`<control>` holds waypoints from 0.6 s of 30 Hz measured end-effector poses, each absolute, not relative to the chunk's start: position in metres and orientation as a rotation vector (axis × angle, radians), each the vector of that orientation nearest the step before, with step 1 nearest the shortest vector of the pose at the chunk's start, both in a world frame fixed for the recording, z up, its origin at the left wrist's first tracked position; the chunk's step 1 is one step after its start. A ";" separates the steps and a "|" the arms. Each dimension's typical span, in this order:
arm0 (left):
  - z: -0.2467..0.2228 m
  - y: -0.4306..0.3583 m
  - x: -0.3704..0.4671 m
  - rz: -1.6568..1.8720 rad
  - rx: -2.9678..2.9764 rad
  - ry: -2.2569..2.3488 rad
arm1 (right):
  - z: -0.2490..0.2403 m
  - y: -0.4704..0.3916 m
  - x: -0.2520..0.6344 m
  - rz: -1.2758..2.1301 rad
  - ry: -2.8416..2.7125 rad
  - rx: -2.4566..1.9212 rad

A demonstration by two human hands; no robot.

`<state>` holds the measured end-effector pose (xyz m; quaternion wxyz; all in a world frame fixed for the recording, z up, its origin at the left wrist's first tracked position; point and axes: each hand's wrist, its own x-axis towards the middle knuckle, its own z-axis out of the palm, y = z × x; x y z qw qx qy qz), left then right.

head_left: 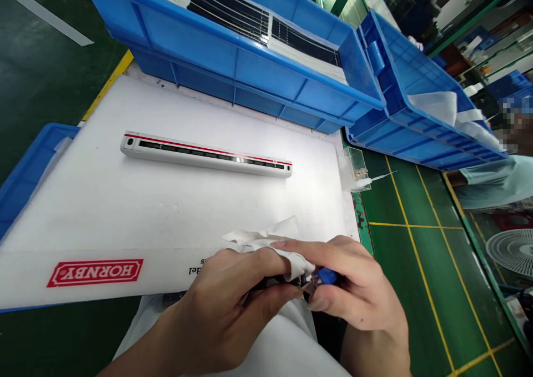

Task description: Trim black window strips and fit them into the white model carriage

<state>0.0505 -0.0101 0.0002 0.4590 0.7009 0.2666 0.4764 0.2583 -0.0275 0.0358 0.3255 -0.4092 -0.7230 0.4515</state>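
Note:
My left hand (245,305) is closed around a white cloth (266,238) and a dark part, mostly hidden under its fingers. Close against it on the right, my right hand (353,282) pinches a small blue object (327,276) with a pale tip that meets the dark part between the hands. Beyond both hands, a long white train carriage body (208,157) with a red stripe and a dark window band lies on the white foam sheet (175,210).
A large blue crate (266,71) of dark and white strips stands behind the sheet. Right of it is another blue crate (416,127) with white wrapping. A small clear box (358,169) sits at the sheet's right edge. A person's sleeve (499,182) shows far right.

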 end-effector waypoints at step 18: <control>-0.002 -0.012 0.051 1.181 1.719 0.664 | 0.031 -0.031 0.258 1.221 -1.845 -1.050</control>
